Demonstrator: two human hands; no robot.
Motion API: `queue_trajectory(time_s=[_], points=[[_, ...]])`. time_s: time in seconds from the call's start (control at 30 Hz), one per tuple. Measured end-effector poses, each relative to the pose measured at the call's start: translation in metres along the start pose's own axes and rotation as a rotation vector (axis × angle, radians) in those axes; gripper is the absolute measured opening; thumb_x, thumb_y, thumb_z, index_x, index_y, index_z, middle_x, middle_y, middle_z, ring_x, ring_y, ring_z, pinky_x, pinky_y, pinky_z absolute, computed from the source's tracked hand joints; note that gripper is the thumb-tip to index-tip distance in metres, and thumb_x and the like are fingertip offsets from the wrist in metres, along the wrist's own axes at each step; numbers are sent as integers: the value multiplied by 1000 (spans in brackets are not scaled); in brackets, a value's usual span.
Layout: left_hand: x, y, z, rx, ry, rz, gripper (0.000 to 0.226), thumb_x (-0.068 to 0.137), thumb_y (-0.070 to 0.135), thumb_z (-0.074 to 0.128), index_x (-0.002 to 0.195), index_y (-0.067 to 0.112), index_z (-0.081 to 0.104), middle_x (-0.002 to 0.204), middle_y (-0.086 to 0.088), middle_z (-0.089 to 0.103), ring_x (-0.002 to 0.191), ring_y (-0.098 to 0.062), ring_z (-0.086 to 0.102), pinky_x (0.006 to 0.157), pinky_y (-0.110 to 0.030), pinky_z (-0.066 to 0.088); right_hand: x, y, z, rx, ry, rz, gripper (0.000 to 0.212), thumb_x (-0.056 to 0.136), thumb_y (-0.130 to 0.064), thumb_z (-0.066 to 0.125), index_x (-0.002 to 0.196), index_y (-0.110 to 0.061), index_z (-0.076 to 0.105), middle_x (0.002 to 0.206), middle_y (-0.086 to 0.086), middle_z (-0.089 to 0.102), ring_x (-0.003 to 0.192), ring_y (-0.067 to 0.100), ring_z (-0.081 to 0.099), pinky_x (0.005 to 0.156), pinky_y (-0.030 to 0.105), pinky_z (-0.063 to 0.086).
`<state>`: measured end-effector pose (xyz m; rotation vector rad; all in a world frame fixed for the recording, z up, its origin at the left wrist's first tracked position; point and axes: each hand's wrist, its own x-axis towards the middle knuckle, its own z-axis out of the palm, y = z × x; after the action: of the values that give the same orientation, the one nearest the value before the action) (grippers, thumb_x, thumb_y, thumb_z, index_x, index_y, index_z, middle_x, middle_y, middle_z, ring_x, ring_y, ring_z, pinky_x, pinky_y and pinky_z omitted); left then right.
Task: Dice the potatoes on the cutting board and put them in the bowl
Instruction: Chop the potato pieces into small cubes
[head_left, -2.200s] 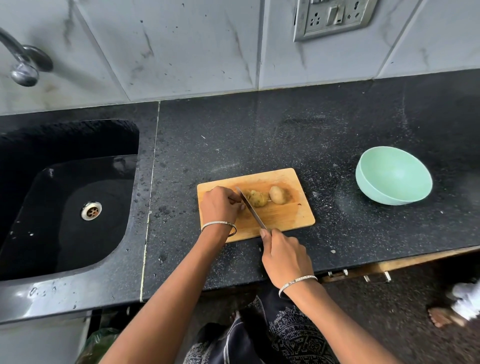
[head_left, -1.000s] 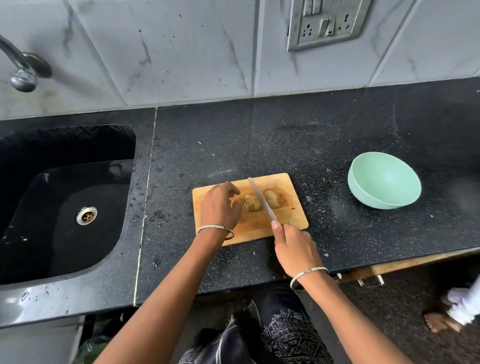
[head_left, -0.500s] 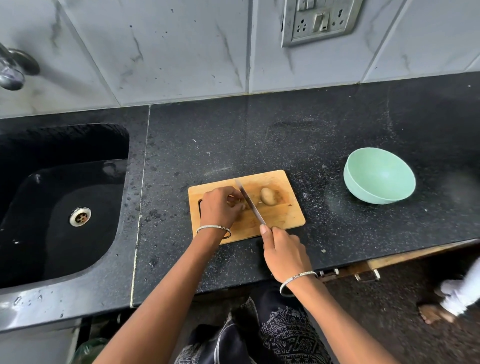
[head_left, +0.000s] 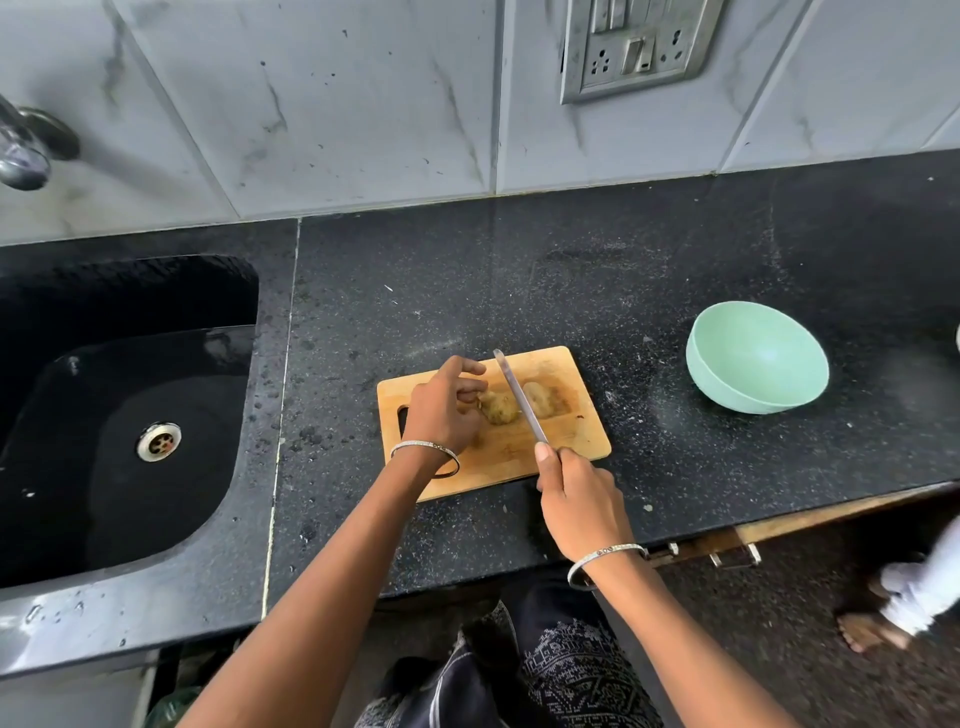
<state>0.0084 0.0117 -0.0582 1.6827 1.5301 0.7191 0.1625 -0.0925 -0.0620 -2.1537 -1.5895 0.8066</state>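
Leftmost, a steel tap (head_left: 23, 150) juts over a black sink (head_left: 244, 467) with a round metal drain (head_left: 159, 441) in its floor. Next along, on the speckled black counter (head_left: 519, 270), lies a wooden cutting board (head_left: 576, 447) with its handle slot at the left end. The left hand (head_left: 444, 410) rests on that end of the board, a bangle on its wrist. Its fingers are curled, their tips pressed to the left end of the left potato (head_left: 498, 408), while the index finger is lifted a little above the others; the thumb is hidden. Just beside that potato, a knife (head_left: 519, 400) runs slantwise across the board, its tip pointing to the far edge and its blade lying between the two potatoes, along the left one's right side. Whether the edge touches the wood I cannot tell. The right potato (head_left: 545, 400) sits just past the blade, near the middle of the board; both potatoes look whole. The right hand (head_left: 576, 499), also bangled, is closed round the knife's handle at the board's near edge, with the index finger laid out along the blade's back. Further right, well apart from the board, a pale green bowl (head_left: 696, 364) stands on the counter. On the tiled wall above is a metal socket plate (head_left: 639, 47), and at the far right a bare foot (head_left: 867, 631) shows on the floor.
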Motion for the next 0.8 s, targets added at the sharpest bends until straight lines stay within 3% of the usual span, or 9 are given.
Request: queue_trajectory(time_s=[0.23,0.4,0.63,0.8], points=[[14,3,-1,68,-40,-1,37,82,-7,51,106,19,60,97,2,74,92,-5,67,68,-1,45,2,1,-1,0,21,-10,51,100,-54,21,88,-20,58,85,1,67,80,28,62,74,42,49],[19,3,0,156,-55,47,37,82,-8,56,106,20,62,97,3,73,91,-6,68,84,-17,50,2,1,-1,-2,16,-8,50,101,-53,23,86,-20,58,82,1,66,79,29,62,73,41,48],[17,-1,-7,198,-7,37,29,75,1,72,100,16,72,89,3,73,79,-8,67,82,-26,55,-1,0,0,-25,-4,-20,52,98,-58,20,86,-23,56,86,1,66,82,31,62,72,42,48],[8,5,-6,217,-54,-47,42,65,18,86,104,16,71,81,4,69,78,-15,67,78,-32,56,-7,-5,2,-62,-56,-10,47,100,-56,21,84,-22,51,83,6,60,87,37,60,67,41,40]])
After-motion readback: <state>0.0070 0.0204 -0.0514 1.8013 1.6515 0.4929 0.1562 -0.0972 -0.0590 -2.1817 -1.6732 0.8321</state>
